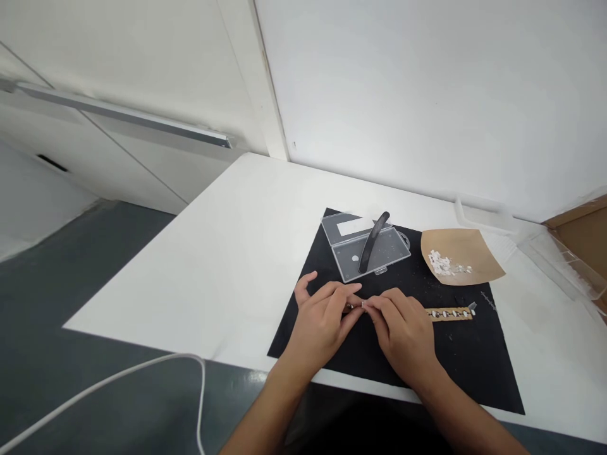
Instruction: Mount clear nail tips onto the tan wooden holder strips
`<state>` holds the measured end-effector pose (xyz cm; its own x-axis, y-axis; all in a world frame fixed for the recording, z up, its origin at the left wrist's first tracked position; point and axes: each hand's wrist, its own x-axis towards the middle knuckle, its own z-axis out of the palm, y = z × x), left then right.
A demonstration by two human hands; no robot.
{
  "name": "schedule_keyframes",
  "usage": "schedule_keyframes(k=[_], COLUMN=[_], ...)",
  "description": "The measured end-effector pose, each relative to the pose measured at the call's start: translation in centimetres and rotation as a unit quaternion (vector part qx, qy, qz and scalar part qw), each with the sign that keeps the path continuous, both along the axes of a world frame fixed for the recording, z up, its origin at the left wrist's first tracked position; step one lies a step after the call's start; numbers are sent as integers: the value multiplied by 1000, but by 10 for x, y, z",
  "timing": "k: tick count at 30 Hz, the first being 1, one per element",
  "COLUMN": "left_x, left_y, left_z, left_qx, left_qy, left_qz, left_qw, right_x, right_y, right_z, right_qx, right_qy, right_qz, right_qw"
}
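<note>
A narrow tan strip set with a row of small white pieces (450, 313) lies across a black square mat (474, 366) on the white table (227, 253). Its right end is bare, while its left part is hidden under the right hand (403, 328). The left hand (322, 319) meets it fingertip to fingertip, and both pinch the strip's left end. Behind them sit a clear plastic box (384, 253) holding a black curved clip (372, 240), and brown paper (462, 249) with white bits.

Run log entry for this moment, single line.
beaded strip: flat on black mat | left hand: pinching its left end | right hand: pinching beside it | clear case: open
</note>
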<state>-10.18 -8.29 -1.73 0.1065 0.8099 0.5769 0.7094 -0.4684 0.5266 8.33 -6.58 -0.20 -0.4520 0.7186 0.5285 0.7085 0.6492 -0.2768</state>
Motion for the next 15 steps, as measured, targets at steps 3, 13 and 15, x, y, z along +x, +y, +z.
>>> schedule_keyframes(k=[3,13,15], left_x=[0,1,1], left_y=[0,0,0], left_z=[2,0,-1], left_qx=[-4,3,2], left_qy=[0,5,7], left_qz=[-2,5,5], left_qw=[1000,1000,1000], right_x=[0,-1,-2], right_y=[1,3,3], right_z=[-1,-2,-2], right_qx=[2,3,10], right_qy=[2,12,7], right_qz=[1,-3,-8], right_qw=[1000,1000,1000])
